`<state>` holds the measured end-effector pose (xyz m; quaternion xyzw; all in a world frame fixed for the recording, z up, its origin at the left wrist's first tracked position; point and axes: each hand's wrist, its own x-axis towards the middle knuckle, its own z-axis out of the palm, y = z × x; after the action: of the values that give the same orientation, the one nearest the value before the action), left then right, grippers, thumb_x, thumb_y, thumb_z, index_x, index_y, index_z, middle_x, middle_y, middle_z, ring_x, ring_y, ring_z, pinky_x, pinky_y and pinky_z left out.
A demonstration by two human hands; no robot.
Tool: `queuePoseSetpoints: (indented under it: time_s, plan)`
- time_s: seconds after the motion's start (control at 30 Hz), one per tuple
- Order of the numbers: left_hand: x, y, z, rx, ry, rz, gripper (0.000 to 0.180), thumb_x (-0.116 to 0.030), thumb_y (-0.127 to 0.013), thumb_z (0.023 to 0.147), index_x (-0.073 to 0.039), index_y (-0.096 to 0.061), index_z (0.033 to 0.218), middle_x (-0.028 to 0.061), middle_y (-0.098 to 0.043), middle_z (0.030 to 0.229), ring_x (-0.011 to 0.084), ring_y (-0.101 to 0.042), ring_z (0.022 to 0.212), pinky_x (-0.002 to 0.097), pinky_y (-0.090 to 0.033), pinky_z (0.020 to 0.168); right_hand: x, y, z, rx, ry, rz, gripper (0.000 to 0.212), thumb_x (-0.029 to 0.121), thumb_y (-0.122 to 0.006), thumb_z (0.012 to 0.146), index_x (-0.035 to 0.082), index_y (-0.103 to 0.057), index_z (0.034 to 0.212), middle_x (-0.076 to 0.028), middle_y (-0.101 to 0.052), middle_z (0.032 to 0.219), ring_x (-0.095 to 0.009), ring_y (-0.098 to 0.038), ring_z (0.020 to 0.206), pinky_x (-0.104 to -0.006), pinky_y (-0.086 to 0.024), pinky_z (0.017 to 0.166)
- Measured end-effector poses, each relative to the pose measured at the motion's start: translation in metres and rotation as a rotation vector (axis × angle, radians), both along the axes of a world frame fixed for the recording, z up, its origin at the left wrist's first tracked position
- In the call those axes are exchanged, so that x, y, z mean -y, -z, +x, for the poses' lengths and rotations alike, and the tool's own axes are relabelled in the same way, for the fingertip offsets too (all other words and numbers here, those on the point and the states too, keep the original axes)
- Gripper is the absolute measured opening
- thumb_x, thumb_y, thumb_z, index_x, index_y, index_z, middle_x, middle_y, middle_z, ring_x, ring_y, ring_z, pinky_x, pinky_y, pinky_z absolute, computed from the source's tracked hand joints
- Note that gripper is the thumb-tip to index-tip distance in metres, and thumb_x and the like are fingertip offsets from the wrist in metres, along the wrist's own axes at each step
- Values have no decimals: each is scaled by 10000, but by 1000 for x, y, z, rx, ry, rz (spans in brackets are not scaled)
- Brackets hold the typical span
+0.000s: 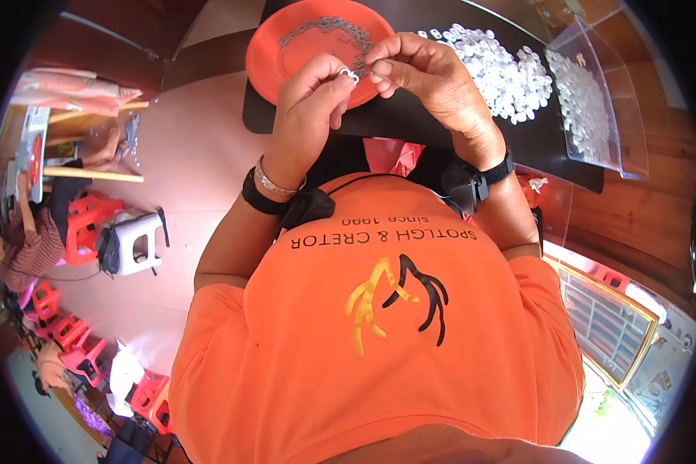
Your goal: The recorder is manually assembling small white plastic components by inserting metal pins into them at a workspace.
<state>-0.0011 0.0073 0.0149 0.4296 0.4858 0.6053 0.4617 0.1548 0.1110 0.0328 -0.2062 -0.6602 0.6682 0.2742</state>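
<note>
My left hand (311, 97) is closed in a pinch on a small white looped plastic piece (349, 75), which sticks out past the fingertips. Close beside it, my right hand (433, 81) also pinches, thumb against forefinger; whatever is between those fingertips is too small to make out. Both hands are over the right part of a round red plate (264, 58). In the plate lies a loose curve of thin grey metal pieces (317, 29). To the right, a heap of small white plastic pieces (503, 73) is spread on the black tabletop (410, 124).
A clear plastic bin (630, 116) with more white pieces stands at the table's right end, by a wooden panel (657, 224). On the left are red stools (93, 224), a white stool (139, 243) and other people seated at a table.
</note>
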Motion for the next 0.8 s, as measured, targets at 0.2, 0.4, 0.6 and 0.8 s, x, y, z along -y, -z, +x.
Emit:
queuePoseSetpoints:
  time_s: [0.2,0.4,0.6,0.8]
  plan:
    - [-7,-6,16,-106,50,7,185,-201,-494,905,-58,-527,794,-37,-449,594,36,-379,519,193,-251,476,5,1,15,-21,99,3,171,177,-625,903,7,-640,894,-4,-611,736,-66,-535,654,-216,-461,627]
    - [-8,-7,22,-129,72,21,194,-210,-505,905,-53,-527,795,-38,-442,606,36,-368,518,195,-248,471,7,4,16,-9,106,64,181,188,-630,901,8,-643,879,1,-594,702,-57,-502,631,-205,-429,592]
    - [-8,-6,22,-139,80,11,194,-213,-508,910,-53,-530,803,-38,-444,614,37,-369,520,194,-253,474,8,8,16,-20,119,76,171,174,-625,903,6,-646,878,3,-591,695,-54,-492,624,-203,-423,580]
    - [-8,-6,23,-148,84,-2,196,-203,-504,912,-57,-520,783,-38,-437,608,38,-371,518,193,-261,477,10,7,17,4,121,89,158,166,-625,902,11,-649,882,6,-590,697,-54,-496,627,-205,-432,586]
